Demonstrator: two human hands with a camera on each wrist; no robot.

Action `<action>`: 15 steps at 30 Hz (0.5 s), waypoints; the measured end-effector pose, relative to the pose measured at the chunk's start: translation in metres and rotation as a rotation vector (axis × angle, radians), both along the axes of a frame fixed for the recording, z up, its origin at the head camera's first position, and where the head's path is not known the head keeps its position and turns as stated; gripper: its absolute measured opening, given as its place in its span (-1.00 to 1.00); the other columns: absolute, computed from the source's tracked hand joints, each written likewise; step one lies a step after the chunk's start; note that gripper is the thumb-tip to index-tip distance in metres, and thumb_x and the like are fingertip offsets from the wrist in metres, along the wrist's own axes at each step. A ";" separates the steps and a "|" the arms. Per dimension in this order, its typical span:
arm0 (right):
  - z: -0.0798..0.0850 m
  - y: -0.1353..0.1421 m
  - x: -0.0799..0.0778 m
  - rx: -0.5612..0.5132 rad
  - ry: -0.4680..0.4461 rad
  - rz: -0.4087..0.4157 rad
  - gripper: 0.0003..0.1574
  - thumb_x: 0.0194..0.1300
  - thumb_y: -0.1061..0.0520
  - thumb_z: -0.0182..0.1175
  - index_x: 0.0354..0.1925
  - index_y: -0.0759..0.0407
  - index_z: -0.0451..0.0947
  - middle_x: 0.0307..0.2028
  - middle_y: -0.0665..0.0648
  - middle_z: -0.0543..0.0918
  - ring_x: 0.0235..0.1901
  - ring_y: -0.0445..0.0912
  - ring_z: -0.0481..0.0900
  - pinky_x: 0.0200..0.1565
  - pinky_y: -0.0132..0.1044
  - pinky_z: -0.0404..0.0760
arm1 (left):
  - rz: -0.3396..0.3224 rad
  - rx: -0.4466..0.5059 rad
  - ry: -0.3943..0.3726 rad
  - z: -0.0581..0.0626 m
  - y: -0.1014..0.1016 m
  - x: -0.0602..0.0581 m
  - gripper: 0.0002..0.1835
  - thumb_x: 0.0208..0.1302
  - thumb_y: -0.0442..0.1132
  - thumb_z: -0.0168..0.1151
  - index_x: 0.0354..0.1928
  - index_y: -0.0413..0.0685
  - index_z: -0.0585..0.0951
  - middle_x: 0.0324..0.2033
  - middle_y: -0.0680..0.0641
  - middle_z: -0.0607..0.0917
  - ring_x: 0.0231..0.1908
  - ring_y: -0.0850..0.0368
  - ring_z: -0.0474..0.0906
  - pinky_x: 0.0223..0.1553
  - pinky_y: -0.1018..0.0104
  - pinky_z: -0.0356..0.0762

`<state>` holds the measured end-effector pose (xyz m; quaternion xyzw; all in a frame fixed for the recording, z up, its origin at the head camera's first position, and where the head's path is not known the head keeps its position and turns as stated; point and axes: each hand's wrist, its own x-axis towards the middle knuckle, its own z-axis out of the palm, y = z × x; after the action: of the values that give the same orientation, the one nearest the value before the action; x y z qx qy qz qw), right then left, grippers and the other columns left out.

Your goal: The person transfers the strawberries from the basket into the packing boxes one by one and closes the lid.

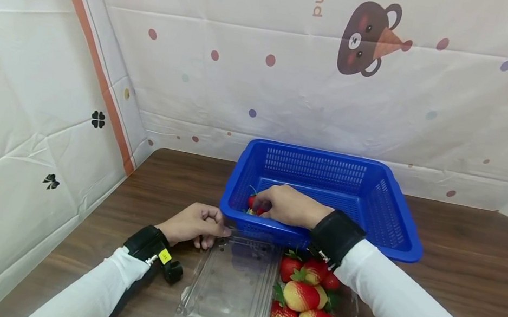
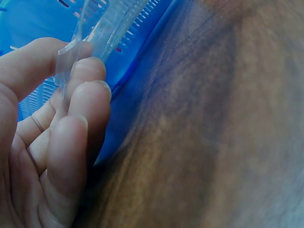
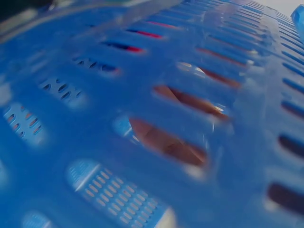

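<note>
My right hand (image 1: 293, 206) reaches over the near wall of a blue plastic basket (image 1: 323, 157), its curled fingers gripping a strawberry (image 1: 251, 201) in the near left corner. The fingers hide part of that fruit. In the right wrist view the slotted basket wall (image 3: 156, 109) blocks most of the hand. At the basket's near left corner, my left hand (image 1: 197, 225) pinches the far edge of a clear clamshell box's lid (image 1: 235, 287). The left wrist view shows the thin plastic edge (image 2: 69, 59) between the fingers. Red and yellow strawberries (image 1: 301, 296) fill much of the box's right half.
The basket and the opened box stand on a brown wood-grain table (image 1: 447, 248), the box directly in front of the basket. Behind the table hangs a white printed cloth (image 1: 292, 98), and another stretch of it runs along the left side.
</note>
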<state>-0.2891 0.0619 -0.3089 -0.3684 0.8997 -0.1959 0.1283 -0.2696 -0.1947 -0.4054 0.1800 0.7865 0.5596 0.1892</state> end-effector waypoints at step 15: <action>-0.004 -0.002 -0.002 0.053 0.036 -0.037 -0.71 0.31 0.13 0.23 0.01 0.13 0.61 -0.11 0.09 0.70 -0.13 -0.11 0.61 0.02 -0.11 0.63 | 0.001 -0.003 0.004 -0.001 0.000 -0.001 -0.65 0.14 -0.01 0.39 -0.40 -0.14 0.53 -0.67 -0.05 0.60 -0.70 0.11 0.50 -0.70 0.42 0.51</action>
<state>-0.2916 0.0596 -0.3129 -0.3516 0.9134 -0.1678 0.1180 -0.2707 -0.1945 -0.4059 0.1804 0.7878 0.5581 0.1879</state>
